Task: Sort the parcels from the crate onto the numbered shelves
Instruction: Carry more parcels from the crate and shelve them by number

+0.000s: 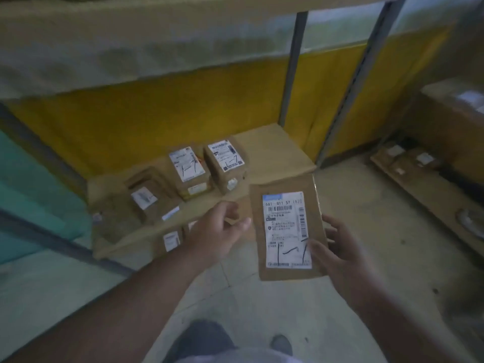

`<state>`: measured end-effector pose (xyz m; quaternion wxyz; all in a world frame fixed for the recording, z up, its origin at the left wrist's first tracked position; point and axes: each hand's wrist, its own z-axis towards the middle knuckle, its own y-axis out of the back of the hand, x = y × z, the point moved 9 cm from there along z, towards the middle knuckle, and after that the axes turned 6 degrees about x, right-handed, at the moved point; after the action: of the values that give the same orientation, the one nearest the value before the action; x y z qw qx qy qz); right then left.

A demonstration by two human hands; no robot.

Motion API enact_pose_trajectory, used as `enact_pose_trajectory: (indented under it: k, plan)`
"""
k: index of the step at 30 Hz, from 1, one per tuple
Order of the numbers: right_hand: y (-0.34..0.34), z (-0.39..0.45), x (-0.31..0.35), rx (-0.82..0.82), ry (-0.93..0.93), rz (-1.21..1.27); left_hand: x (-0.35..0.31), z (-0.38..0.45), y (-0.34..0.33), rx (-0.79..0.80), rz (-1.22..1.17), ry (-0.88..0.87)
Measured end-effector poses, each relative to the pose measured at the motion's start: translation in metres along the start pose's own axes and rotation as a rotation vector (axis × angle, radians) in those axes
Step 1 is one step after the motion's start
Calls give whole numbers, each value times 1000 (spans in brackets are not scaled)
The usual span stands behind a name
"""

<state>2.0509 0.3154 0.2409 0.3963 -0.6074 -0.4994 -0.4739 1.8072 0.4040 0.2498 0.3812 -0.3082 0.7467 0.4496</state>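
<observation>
Shelf parcels (pixel 167 195) blurred; lower-shelf parcel (pixel 171 241) mostly hidden.

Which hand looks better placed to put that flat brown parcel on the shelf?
Probably the right hand: it already grips the flat brown cardboard parcel beside the low cardboard-lined shelf. The left hand holds nothing.

Bare forearms; dark trousers (pixel 207 339); grey shoe (pixel 281 344); pale shirt hem (pixel 235 358).
</observation>
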Motion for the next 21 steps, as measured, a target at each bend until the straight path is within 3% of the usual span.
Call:
enact_pose_trajectory:
  k: [8, 21]
  plan:
    - [-16, 76, 17, 187, -93, -106, 7, 20, 11, -136, 65, 72]
    - [17, 230, 54, 152, -46, -178, 6, 119, -17, -111, 160, 157]
